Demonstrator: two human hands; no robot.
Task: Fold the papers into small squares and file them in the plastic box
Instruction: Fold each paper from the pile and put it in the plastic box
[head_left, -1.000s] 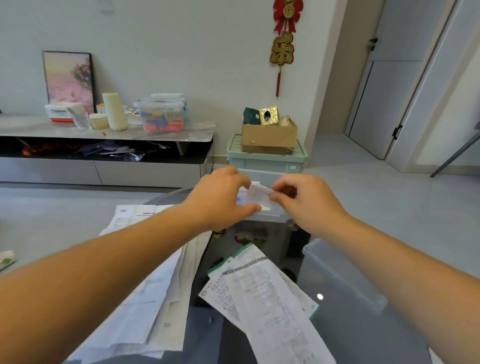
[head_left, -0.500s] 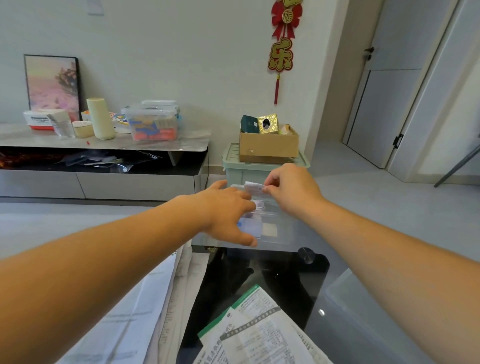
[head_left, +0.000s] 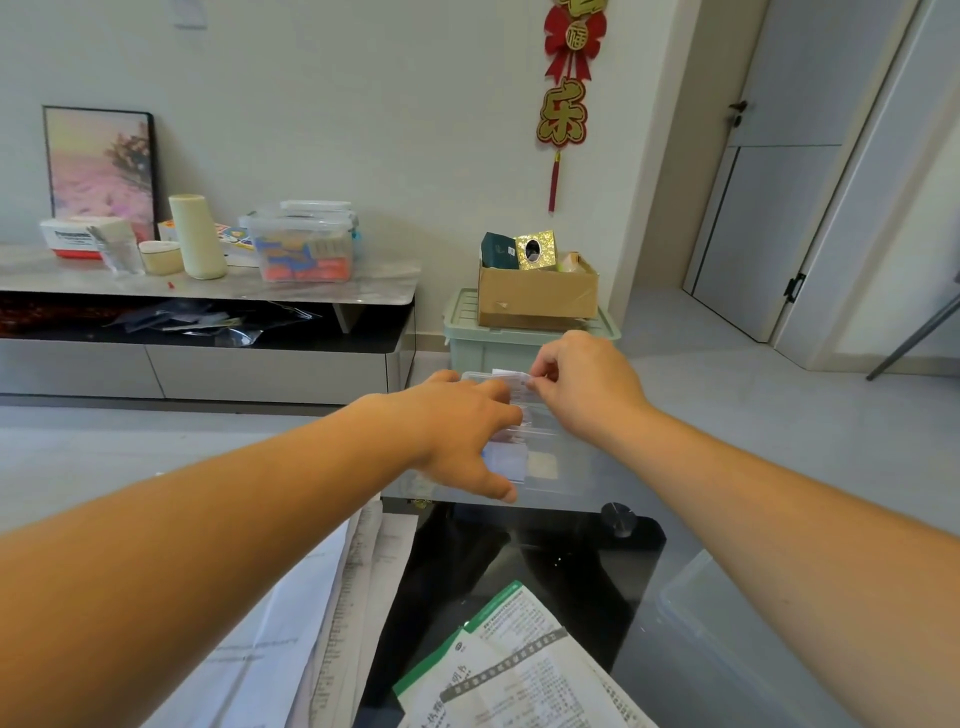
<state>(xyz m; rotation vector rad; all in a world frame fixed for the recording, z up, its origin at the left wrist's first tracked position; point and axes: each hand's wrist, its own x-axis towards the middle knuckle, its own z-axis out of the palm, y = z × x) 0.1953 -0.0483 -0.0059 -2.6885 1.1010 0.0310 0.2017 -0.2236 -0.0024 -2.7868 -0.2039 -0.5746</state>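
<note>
The small folded paper (head_left: 511, 380) is pinched by the right hand (head_left: 587, 387), just over the clear plastic box (head_left: 563, 470) at the far edge of the glass worktop (head_left: 571, 571). The left hand (head_left: 462, 431) lies spread on the box and hides much of its rim. The paper's print is too blurred to read.

10 o'clock: I log a low sideboard (head_left: 311, 283) with a pale stone top. On it, from the 9 o'clock end: a framed picture (head_left: 98, 171) leaning on the wall, a tissue box (head_left: 78, 236), a cream cylinder (head_left: 197, 236) and a clear lidded tub (head_left: 304, 247) with orange and blue contents.

12 o'clock: a green storage bin (head_left: 483, 348) sits on the floor with a cardboard box (head_left: 537, 291) on its lid. I see a gold box (head_left: 535, 249) and a dark green box (head_left: 498, 252) inside.

1 o'clock: a red and gold ornament (head_left: 566, 78) hangs on the wall.

2 o'clock: a grey door (head_left: 795, 156), closed.
</note>
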